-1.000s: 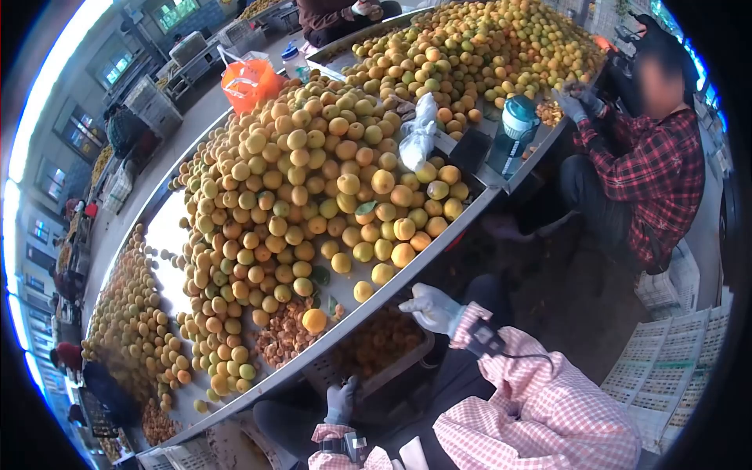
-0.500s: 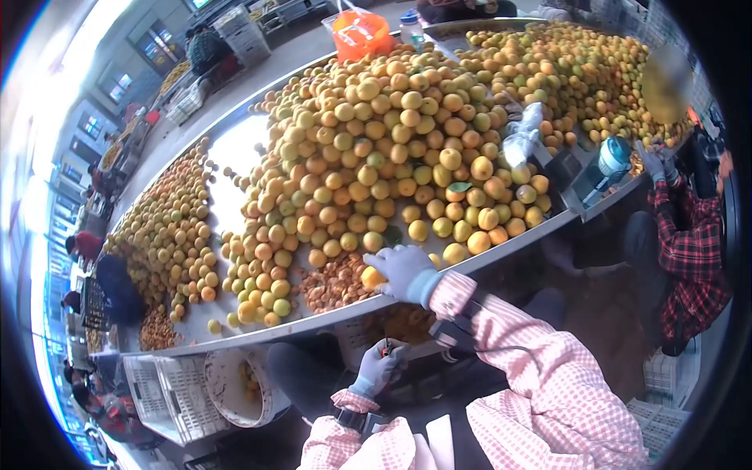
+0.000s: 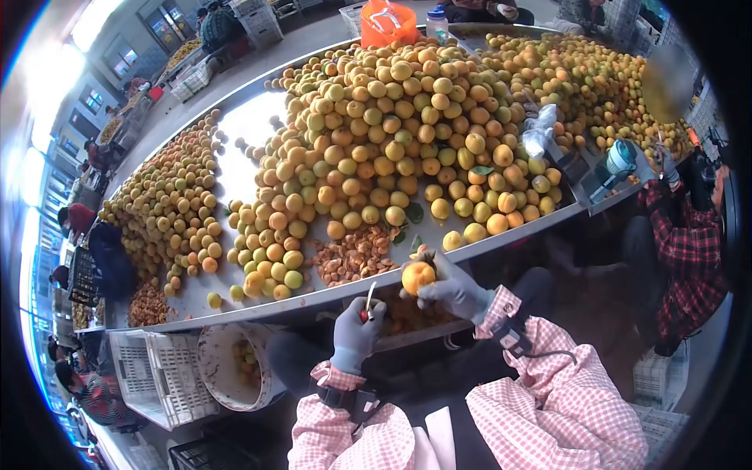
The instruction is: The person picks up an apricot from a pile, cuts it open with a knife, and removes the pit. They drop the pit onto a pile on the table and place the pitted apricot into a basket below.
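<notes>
Gloved in grey, my left hand (image 3: pixel 357 329) is closed around a small knife (image 3: pixel 370 301) whose curved blade points up. To its right, my right hand (image 3: pixel 454 288) holds an orange-yellow fruit (image 3: pixel 418 277) between thumb and fingers, just in front of the table's edge. Beyond both hands a large heap of yellow-orange fruit (image 3: pixel 376 141) lies on the metal table (image 3: pixel 313 300). A pile of brownish pieces (image 3: pixel 355 256) sits near the table edge, behind my left hand.
White crates (image 3: pixel 160 372) and a white bucket (image 3: pixel 235 368) with fruit stand below the table at left. An orange bag (image 3: pixel 388 23) and a bottle (image 3: pixel 437 27) are at the back. A co-worker in a checked shirt (image 3: pixel 689 251) sits at right, near a teal cup (image 3: pixel 620 158).
My right hand has lifted a fruit off the table edge and drawn it back towards me. My left hand has risen, with the knife blade now upright. The view has shifted slightly.
</notes>
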### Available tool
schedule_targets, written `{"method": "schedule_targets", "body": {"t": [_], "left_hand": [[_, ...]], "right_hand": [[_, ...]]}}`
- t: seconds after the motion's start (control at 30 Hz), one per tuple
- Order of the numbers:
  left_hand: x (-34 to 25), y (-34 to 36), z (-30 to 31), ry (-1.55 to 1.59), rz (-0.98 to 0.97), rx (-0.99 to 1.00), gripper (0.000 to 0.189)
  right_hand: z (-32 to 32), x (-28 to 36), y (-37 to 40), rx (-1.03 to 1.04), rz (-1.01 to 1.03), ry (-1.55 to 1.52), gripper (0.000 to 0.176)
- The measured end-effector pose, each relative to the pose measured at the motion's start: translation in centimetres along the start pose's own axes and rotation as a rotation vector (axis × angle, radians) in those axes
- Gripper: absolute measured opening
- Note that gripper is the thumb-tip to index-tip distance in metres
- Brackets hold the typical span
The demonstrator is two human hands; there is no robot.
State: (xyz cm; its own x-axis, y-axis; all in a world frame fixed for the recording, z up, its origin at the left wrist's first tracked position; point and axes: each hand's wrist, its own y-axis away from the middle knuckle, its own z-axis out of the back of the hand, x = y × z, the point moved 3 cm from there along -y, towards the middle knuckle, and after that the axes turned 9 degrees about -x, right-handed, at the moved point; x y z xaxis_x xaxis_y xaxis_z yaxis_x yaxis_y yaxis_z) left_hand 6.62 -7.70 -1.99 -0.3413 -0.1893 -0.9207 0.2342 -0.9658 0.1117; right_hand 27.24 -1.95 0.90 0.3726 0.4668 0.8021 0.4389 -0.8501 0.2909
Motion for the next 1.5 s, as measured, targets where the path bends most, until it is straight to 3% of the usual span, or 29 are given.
{"method": "schedule_targets", "body": {"t": [0.07, 0.1, 0.17, 0.33, 0.37, 0.4, 0.47, 0.5, 0.53, 0.57, 0.63, 0.67, 0.73, 0.9, 1.0, 1.3, 1.5], "left_hand": [[-1.3, -0.1, -0.1, -0.397, -0.219, -0.071, 0.020], [-1.4, 0.3, -0.4, -0.394, -0.214, -0.068, 0.020], [-2.0, 1.4, -1.1, -0.647, -0.412, -0.075, 0.020], [-3.0, 4.4, -2.5, -0.888, -0.427, 0.002, 0.024], [-3.2, 4.8, -2.3, -0.891, -0.422, 0.002, 0.024], [-3.5, 5.4, -2.2, -0.689, -0.430, 0.061, 0.029], [-3.2, 6.1, -1.9, -0.326, -0.321, 0.233, 0.037], [-2.1, 6.5, -2.2, -0.329, -0.316, 0.237, 0.037], [-0.2, 6.9, -2.8, -0.048, -0.085, 0.378, 0.036], [1.5, 7.5, -3.5, 0.233, 0.152, 0.511, 0.035], [-0.3, 7.4, -2.9, 0.124, 0.080, 0.502, 0.033], [-1.2, 7.3, -2.5, 0.110, 0.031, 0.438, 0.033], [-3.9, 6.7, -2.1, 0.034, -0.106, 0.334, 0.029], [-6.0, 7.2, -2.6, -0.204, -0.302, 0.309, 0.026], [-5.6, 7.8, -2.7, -0.324, -0.415, 0.254, 0.028], [-4.7, 8.5, -3.1, -0.456, -0.455, 0.197, 0.033], [-4.1, 8.7, -3.9, -0.412, -0.332, 0.243, 0.038]], "right_hand": [[-0.7, -1.4, 1.9, 0.005, -0.037, -0.006, 0.064], [-0.9, -2.2, 2.7, 0.011, -0.043, 0.022, 0.069], [-1.8, -3.6, 3.8, 0.024, -0.054, 0.004, 0.075], [-1.9, -6.2, 5.7, -0.072, -0.063, -0.011, 0.056], [-1.7, -6.4, 5.8, -0.111, -0.042, -0.024, 0.048], [-1.4, -6.6, 6.0, -0.135, -0.043, -0.012, 0.040], [-0.8, -6.9, 6.2, -0.163, 0.025, 0.003, 0.040], [-0.4, -6.8, 6.4, -0.194, 0.098, 0.022, 0.040], [-0.1, -6.3, 6.7, -0.164, 0.086, 0.046, 0.053], [0.1, -5.5, 7.3, -0.169, 0.083, 0.041, 0.053], [0.0, -4.0, 8.1, -0.077, 0.216, 0.287, 0.067], [0.2, -4.2, 8.3, -0.057, 0.187, 0.303, 0.074], [0.8, -5.1, 8.5, -0.022, 0.241, 0.322, 0.072], [-0.2, -4.0, 10.2, -0.027, 0.387, 0.585, 0.063], [-0.4, -4.1, 10.4, -0.054, 0.340, 0.510, 0.065], [-1.0, -3.2, 10.4, -0.016, 0.585, 0.935, 0.067], [-0.5, -4.6, 10.6, -0.067, 0.531, 0.758, 0.064]]}}
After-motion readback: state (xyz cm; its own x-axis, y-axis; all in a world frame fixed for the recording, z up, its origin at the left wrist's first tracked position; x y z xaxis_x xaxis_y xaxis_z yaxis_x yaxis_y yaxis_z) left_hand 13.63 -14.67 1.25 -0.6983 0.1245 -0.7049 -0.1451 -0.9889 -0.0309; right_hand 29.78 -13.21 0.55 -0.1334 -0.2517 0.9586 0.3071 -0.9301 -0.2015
